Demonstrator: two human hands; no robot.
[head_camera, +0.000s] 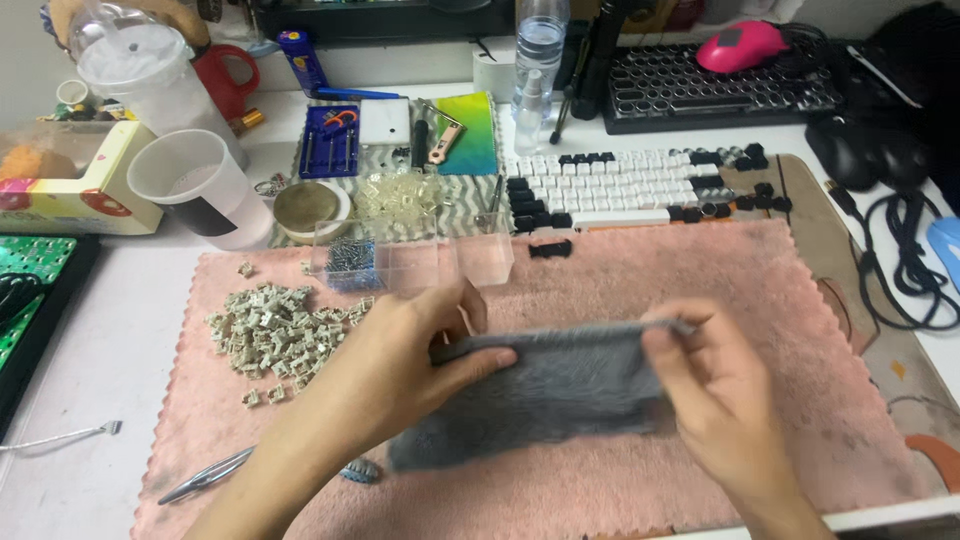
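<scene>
Over the middle of the pink mat (700, 290), the left hand (400, 365) and right hand (715, 385) each pinch shut on the top edge of a grey cloth (545, 395), which looks soft, light and floppy, best gripped along that edge.

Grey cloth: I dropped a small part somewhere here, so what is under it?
Under the grey cloth, held by both hands, only the pink mat shows around its edges. Anything beneath the cloth is covered.
</scene>
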